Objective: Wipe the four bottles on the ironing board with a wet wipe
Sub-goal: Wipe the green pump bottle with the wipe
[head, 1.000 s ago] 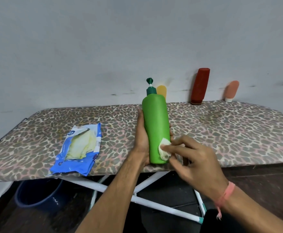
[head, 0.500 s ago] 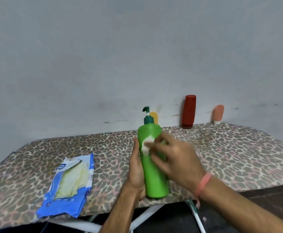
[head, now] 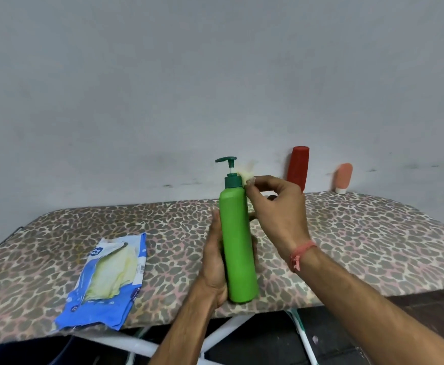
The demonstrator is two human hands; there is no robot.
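Nearest, at the 6 o'clock edge of the frame, white frame legs (head: 134, 345) are seen under the ironing board (head: 373, 248), with a dark blue tub (head: 57, 351) partly visible at 7 o'clock.

On the board's near edge, at 8 o'clock, a blue wet-wipe pack (head: 105, 280) is laid flat, its flap open and pale yellow wipes exposed.

At centre, the green pump bottle (head: 238, 246) is held upright, its base level with the board's near edge; whether it rests on the cover cannot be told. The left hand (head: 213, 264) is wrapped round the lower body from the 9 o'clock side, thumb laid up along the bottle, the other fingers curled behind it, their tips just showing at the 3 o'clock edge.

Above, the right hand (head: 276, 206) is brought in from 3 o'clock. A crumpled wet wipe (head: 246, 175) is pinched between thumb and forefinger, closed tight on it, and pressed against the dark green pump collar at the bottle's shoulder. The remaining fingers are bent loosely behind. A pink thread band (head: 301, 252) is worn on that wrist.

Farthest, at 1 o'clock, a red bottle (head: 298, 167) is leant against the grey wall (head: 163, 75), its lower part hidden by the right hand. At 2 o'clock a small peach tube (head: 344, 176) is stood on its white cap, also against the wall. A fourth bottle cannot be made out.
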